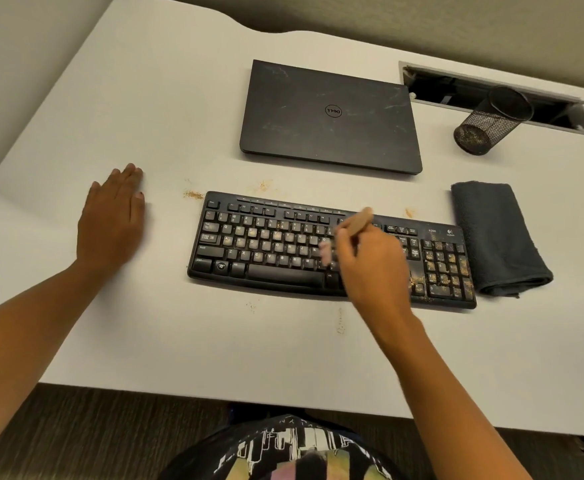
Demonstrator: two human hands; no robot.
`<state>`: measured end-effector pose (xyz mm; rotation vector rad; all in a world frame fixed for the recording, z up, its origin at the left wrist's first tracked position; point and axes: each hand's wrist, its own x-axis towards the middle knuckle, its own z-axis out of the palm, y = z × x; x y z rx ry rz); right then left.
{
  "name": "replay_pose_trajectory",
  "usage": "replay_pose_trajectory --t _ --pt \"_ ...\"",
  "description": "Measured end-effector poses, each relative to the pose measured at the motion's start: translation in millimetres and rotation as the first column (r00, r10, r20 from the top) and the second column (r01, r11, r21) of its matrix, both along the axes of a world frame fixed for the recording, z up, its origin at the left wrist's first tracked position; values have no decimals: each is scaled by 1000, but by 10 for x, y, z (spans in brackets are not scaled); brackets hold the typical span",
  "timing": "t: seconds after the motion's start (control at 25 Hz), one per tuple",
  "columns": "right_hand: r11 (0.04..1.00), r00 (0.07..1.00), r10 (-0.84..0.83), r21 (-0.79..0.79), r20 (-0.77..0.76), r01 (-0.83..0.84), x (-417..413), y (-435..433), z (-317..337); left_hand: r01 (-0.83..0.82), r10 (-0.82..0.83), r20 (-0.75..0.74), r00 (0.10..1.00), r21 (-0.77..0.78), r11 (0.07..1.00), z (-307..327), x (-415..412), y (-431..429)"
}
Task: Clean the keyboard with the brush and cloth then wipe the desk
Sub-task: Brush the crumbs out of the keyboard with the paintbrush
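Right hand (370, 265) reaches in from 5 o'clock, fingers curled round the wooden brush (356, 225) handle. Pale bristles are blurred, over the middle keys of the keyboard (266, 244). Left hand (114, 216) lies flat, fingers straight, on the white worktop (179, 116) at the keyboard's 9 o'clock. Tan crumbs (451, 261) speckle the black keys, densest on the numpad. Folded dark terry cloth (498, 237) at 3 o'clock, just beside.

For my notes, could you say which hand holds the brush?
The right hand grips the brush over the keyboard; the left hand lies flat on the desk.
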<state>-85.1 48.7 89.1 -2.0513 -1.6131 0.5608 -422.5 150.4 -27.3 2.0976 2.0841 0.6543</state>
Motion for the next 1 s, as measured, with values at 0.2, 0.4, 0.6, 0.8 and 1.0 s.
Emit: replay_pose_trajectory --t 0.2,0.4,0.6,0.8,1.0 --pt "994 999 -33 103 -35 36 80 15 128 11 -11 -10 1000 6 1000 -6 -8 -2" --pt "997 977 25 -62 -214 -39 -102 70 3 8 -8 15 1000 8 1000 12 9 -18" --pt "979 980 -200 32 -13 200 202 73 32 22 -22 -1 1000 15 1000 -47 -31 6" --pt "998 961 -10 63 -276 28 -264 337 30 34 -33 -13 999 32 999 -56 -32 0" --pt "997 971 69 -17 -229 -75 -420 598 -24 28 -28 -7 1000 40 999 -64 -30 10"
